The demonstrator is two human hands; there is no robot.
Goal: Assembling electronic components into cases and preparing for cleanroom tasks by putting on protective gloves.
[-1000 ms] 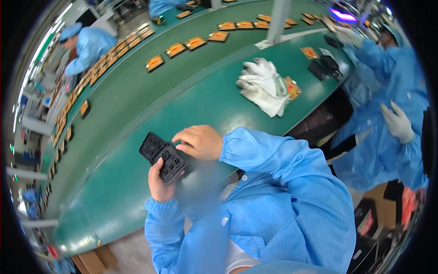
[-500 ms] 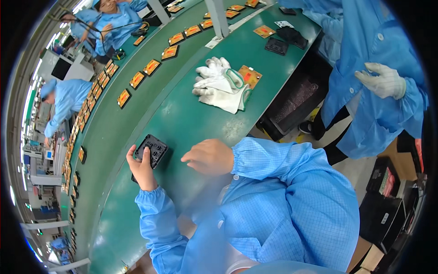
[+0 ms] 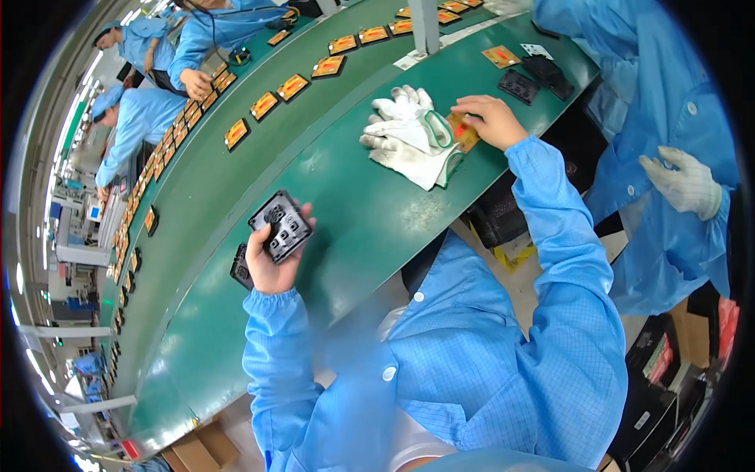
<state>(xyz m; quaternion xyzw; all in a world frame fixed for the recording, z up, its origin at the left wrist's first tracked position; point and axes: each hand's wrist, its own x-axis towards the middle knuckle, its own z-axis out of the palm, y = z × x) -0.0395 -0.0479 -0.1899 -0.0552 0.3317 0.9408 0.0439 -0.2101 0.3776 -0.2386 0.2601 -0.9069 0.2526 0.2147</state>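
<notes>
My left hand [image 3: 275, 266] grips a square black plastic housing [image 3: 281, 226], raised above the green table with its moulded pockets facing up. A second black housing [image 3: 241, 266] lies on the table beside that hand, partly hidden by it. My right hand [image 3: 495, 123] is stretched out to the far right, its fingers closed on an orange flat board [image 3: 465, 135] that looks like a circuit board. The board sits against the cuffs of a pile of white work gloves [image 3: 413, 138]. My fingertips cover part of it.
Along the left, a green conveyor [image 3: 204, 185] carries black housings with orange boards in rows. Another orange board [image 3: 501, 57] and black housings [image 3: 518, 86] lie at the table's far end. A metal post [image 3: 425, 27] rises there. At right stands a co-worker with a gloved hand [image 3: 683, 182].
My right hand has moved from the middle of the table out to the orange board beside the gloves. My left hand has lifted and tilted the black housing, showing more of the one lying behind.
</notes>
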